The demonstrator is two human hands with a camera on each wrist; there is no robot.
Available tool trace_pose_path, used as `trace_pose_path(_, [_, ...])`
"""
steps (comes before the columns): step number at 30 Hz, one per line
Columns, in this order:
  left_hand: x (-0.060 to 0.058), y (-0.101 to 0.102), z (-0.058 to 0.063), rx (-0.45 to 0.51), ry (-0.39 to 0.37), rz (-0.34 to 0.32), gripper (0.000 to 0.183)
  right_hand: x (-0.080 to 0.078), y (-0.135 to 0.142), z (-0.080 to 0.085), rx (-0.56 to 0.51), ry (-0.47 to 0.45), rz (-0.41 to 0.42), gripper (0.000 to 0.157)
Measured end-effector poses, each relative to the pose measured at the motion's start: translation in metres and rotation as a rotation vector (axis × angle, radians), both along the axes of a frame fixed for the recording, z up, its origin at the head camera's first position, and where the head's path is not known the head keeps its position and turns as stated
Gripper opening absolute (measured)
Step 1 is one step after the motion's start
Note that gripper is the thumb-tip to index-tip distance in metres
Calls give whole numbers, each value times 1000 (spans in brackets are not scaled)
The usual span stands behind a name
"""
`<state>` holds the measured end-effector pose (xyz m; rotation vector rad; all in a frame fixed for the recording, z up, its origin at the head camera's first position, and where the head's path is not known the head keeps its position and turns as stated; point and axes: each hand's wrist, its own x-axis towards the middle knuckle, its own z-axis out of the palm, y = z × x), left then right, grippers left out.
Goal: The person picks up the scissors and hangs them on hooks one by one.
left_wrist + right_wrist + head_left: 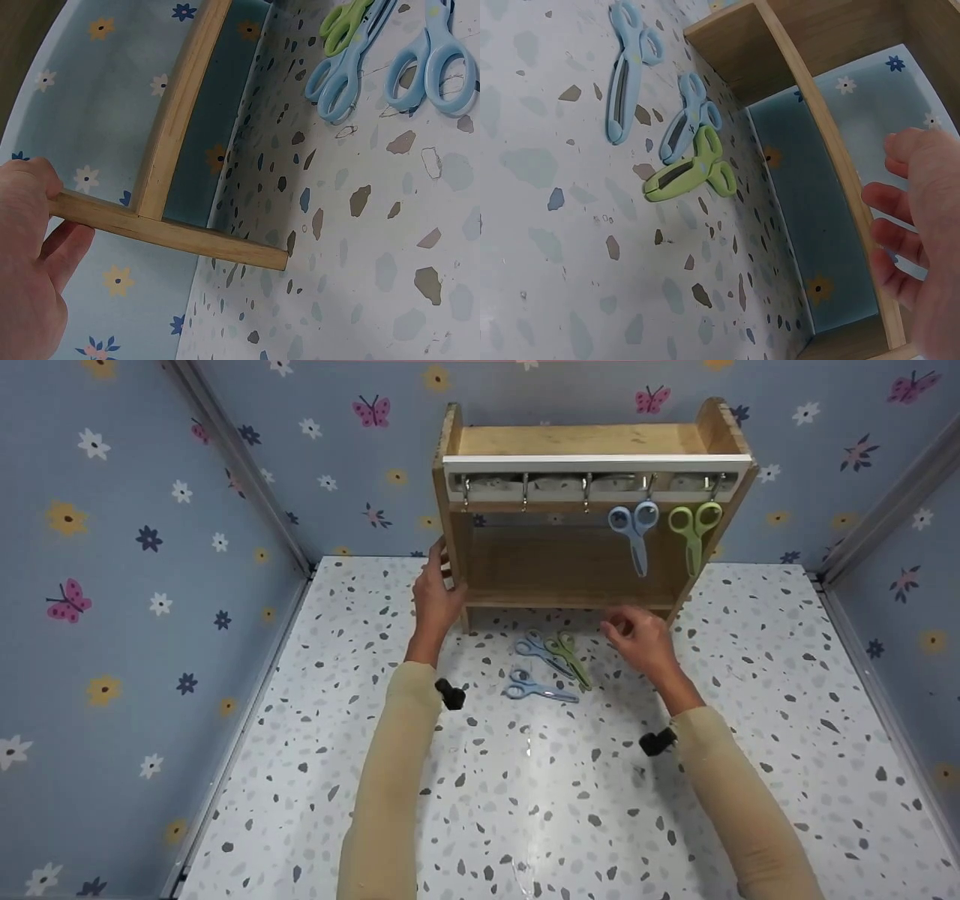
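A wooden rack [577,439] stands at the back of the table. My left hand [437,596] grips its left side panel [240,247], thumb and fingers on opposite faces in the left wrist view. Close in front of the bottom shelf, my right hand [641,641] hovers with loosely bent fingers and nothing in them. Blue scissors [637,547] and green scissors [694,547] hang from the two rightmost hooks. On the table below lie green scissors [681,180] overlapping blue scissors [678,135], with another blue pair [626,86] just nearer the front.
Several metal hooks [525,491] line the rack's upper front; the three left ones carry nothing. A speckled white table [525,810] spreads out in front. Flower-patterned walls [150,660] enclose the back and both sides.
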<state>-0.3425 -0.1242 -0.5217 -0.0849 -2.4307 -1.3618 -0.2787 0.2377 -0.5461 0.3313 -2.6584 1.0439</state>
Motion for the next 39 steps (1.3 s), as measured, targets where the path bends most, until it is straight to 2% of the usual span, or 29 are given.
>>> trace_pose_path(10, [2,0,-2,7,17,-21,78,1,-2,-3,43,37,55,22])
trace_pose_path(18, [2,1,-2,1,10,-19,77,4,-5,-4,78,-11,57,21])
trace_pose_path(24, [2,0,-2,9,31,-26,78,5,-9,-4,72,3,88,22])
trace_pose_path(33, [2,-1,-3,6,14,-21,76,6,-18,-1,109,-29,102,27])
trace_pose_path(39, [1,-2,-1,12,19,-27,78,5,-21,1,115,-11,121,27])
